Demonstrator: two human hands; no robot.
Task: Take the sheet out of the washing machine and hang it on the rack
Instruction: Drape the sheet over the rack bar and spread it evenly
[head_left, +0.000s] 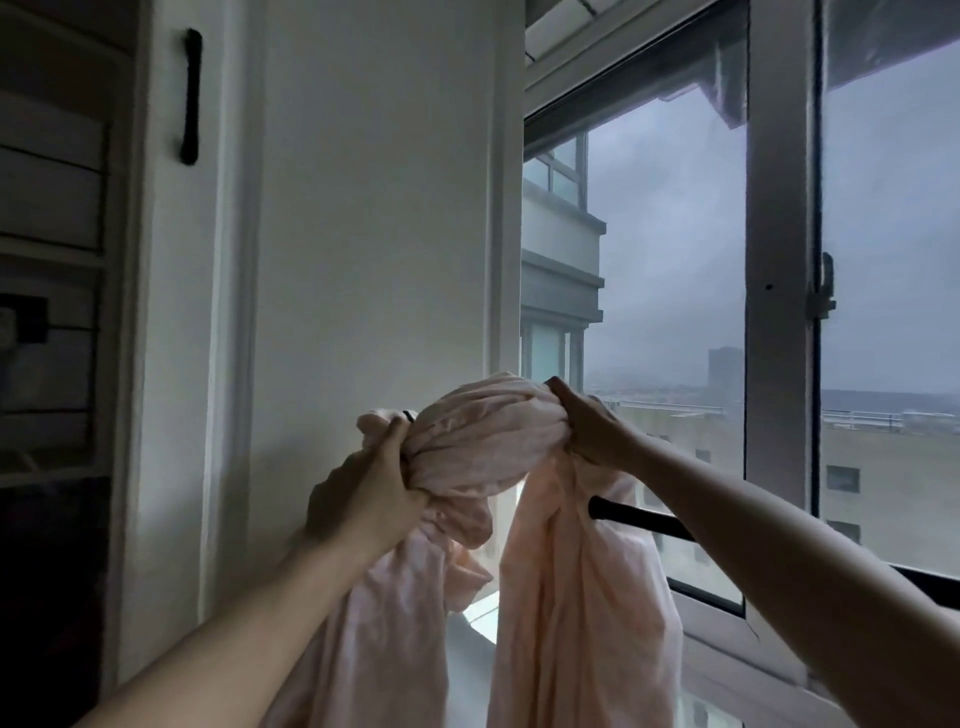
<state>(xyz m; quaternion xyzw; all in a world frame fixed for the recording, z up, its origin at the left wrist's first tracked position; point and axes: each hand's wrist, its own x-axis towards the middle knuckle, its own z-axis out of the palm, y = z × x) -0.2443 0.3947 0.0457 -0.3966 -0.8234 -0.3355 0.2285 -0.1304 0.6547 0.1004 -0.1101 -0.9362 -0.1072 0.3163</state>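
A pale pink sheet (483, 431), twisted into a thick bunch, is held up in front of the window at the middle of the view. My left hand (363, 499) grips the bunch from below on its left end. At the right end, my right hand (592, 426) clutches the fabric from the side. Two long folds of the sheet hang down from the bunch toward the bottom edge. A black rack bar (644, 519) runs to the right behind the right fold, partly hidden by my right forearm.
A white wall (374, 234) stands straight ahead, with a window frame (779, 260) and glass to the right showing buildings outside. A white cabinet door with a black handle (191, 98) is at upper left, dark shelves beside it.
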